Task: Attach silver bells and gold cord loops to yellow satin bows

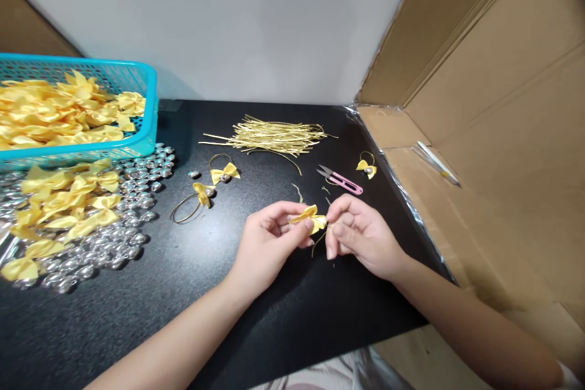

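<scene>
Between the thumb and fingers of my left hand (276,237) is a yellow ribbon bow (315,219). My right hand (361,234), just right of the bow, pinches a thin gold cord (316,248) that runs from it; a loose end curves down below. Whether a bell sits on this bow is hidden by my fingers. Beyond my hands lie pink-handled thread snips (340,181) with their blades pointing left. Two bows with silver bells and gold cord loops, one bow (225,173) behind the other bow (203,194), rest left of my hands.
A turquoise basket (153,109) full of yellow bows stands at the left. Silver bells (116,262) and more bows (73,195) are heaped before it. Gold cords (278,136) lie at the back. Another looped bow (366,168) is near the right edge; a white cutter (436,161) lies on cardboard.
</scene>
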The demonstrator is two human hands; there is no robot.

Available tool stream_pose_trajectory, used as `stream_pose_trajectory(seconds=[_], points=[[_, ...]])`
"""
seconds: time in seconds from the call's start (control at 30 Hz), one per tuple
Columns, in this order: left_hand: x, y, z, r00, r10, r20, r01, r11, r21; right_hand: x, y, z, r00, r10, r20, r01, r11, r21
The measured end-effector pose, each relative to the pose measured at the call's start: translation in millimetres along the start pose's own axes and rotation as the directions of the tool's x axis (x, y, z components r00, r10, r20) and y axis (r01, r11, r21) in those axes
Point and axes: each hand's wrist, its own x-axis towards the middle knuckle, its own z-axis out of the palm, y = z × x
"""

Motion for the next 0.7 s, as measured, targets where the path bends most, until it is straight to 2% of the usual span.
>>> stream_pose_trajectory(seconds=[0.1, 0.2, 0.27, 0.33, 0.53, 0.7], points=[[-1.2, -0.3, 0.7, 1.000, -0.014, 0.021, 0.014, 1.000, -0.011, 0.7, -0.7, -1.6, 0.986, -0.128, -0.109, 0.114, 0.985, -0.126], [-1.5, -1.1, 1.1, 0.999, -0.035, 0.037, 0.036, 0.999, -0.010, 2.2, 0.8, -5.0, 0.921, -0.305, -0.244, 0.211, 0.914, -0.346], [-1.3, -1.5, 1.2, 0.998, -0.044, 0.041, 0.044, 0.999, -0.006, 2.7, 2.5, -6.9, 0.866, -0.428, -0.259, 0.262, 0.829, -0.495], [-1.2, -1.4, 1.4, 0.998, -0.048, 0.039, 0.049, 0.999, 0.000, 2.5, 4.0, -7.5, 0.833, -0.506, -0.222, 0.300, 0.752, -0.586], [-1.2, 1.1, 3.7, 0.999, -0.037, 0.007, 0.037, 0.999, 0.007, 1.7, 3.9, -4.8, 0.824, -0.546, -0.154, 0.303, 0.653, -0.694], [-1.1, 2.0, 3.5, 1.000, -0.018, 0.001, 0.018, 0.999, 0.033, 3.3, 1.8, -3.3, 0.833, -0.544, -0.102, 0.361, 0.673, -0.645]])
